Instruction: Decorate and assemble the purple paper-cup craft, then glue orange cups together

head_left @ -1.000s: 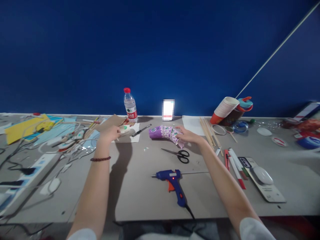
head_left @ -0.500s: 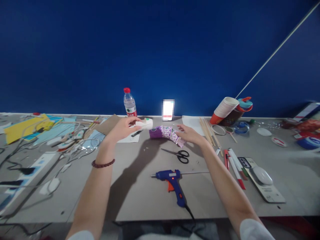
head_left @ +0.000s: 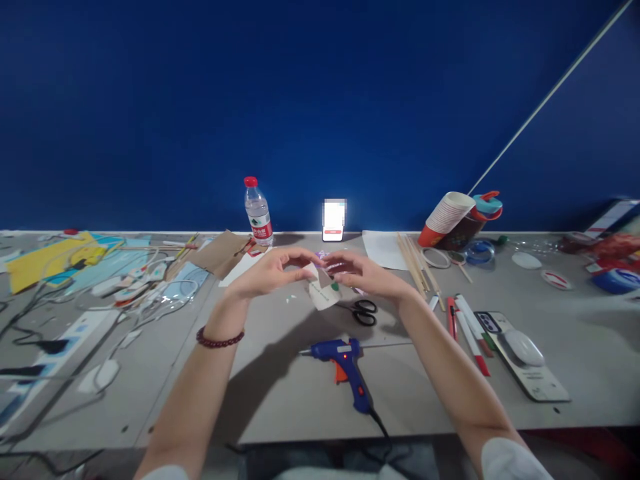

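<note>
Left hand [head_left: 273,272] and right hand [head_left: 364,275] are meeting over the middle of the grey table [head_left: 575,320], fingertips pinching a small white paper cutout with a green dot [head_left: 324,293]. They are seemingly positioning it; gluing would be needing one hand freed for the blue glue gun [head_left: 346,365] lying toward the front edge.

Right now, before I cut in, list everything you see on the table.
water bottle: one, clear, red cap, far edge
phone: one, lit, right of bottle
paper cups: one stack, white, far right
scissors: one, black, centre right
glue gun: one, blue, centre front
markers: several, white-red, right
mouse: one, white, near right
paper piece: one, white, held centre
left hand: one, holds paper piece
right hand: one, holds paper piece
</note>
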`<act>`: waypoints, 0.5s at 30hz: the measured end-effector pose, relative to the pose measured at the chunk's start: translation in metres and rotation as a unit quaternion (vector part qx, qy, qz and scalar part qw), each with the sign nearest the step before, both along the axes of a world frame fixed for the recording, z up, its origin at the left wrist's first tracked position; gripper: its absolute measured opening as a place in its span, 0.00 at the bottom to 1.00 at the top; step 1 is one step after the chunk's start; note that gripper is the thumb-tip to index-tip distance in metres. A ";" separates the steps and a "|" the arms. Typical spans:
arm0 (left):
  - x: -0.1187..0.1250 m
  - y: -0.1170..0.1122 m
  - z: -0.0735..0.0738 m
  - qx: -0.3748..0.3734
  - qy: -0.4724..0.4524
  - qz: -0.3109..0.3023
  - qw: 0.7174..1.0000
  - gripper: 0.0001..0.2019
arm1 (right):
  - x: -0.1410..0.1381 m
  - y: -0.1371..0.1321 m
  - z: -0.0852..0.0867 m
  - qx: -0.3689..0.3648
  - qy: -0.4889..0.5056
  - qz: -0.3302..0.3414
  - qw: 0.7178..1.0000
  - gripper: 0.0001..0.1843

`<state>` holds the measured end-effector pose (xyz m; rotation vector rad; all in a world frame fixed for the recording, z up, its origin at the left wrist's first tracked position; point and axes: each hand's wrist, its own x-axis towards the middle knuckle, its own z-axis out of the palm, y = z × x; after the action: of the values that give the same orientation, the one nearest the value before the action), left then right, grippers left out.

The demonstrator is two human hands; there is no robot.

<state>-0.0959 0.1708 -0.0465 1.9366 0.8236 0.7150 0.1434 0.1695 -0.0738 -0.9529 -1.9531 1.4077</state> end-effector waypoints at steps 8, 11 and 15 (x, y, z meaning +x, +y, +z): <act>0.011 0.001 -0.011 -0.001 -0.054 0.088 0.995 0.16 | -0.010 -0.004 -0.009 -0.019 -0.009 0.014 1.000 0.27; 0.013 0.002 -0.012 0.020 -0.060 0.113 0.992 0.16 | -0.009 -0.003 -0.011 -0.022 -0.011 -0.005 1.000 0.28; 0.012 0.002 -0.011 0.036 -0.040 0.119 0.991 0.16 | -0.009 -0.001 -0.015 0.001 -0.002 -0.031 1.000 0.28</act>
<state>-0.0836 0.1729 -0.0571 1.8788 1.0017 0.9711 0.1340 0.1690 -0.0889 -1.0079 -1.9104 1.3699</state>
